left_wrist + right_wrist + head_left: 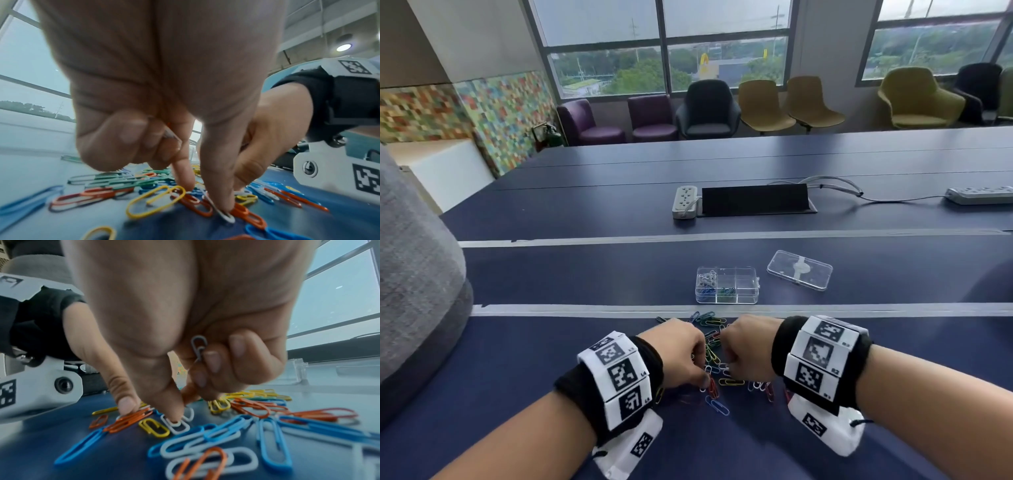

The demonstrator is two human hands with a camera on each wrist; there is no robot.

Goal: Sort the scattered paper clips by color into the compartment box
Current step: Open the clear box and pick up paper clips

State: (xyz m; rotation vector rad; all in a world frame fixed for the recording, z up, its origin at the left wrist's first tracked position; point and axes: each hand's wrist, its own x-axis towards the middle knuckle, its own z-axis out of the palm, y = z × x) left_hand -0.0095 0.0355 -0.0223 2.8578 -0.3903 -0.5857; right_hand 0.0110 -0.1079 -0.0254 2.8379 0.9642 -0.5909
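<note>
Mixed coloured paper clips (714, 349) lie heaped on the dark blue table, with both hands down in the pile. My left hand (703, 377) (207, 199) pinches a white clip (225, 216) against the table with thumb and forefinger; its other fingers curl over something small and pale. My right hand (726, 363) (180, 407) presses its thumb on a white clip (176, 426) and keeps another white clip (198, 346) tucked under its curled fingers. Beyond the pile stands the clear compartment box (756, 287), holding white clips (705, 279), blue clips (705, 293) and green clips (726, 293).
The box's clear lid (799, 270) lies to its right. Pale tape lines (585, 310) cross the table. Farther back are a power strip (684, 202), a black cable flap (755, 198) and a second strip (979, 195). A grey upholstered seat (414, 274) stands at my left.
</note>
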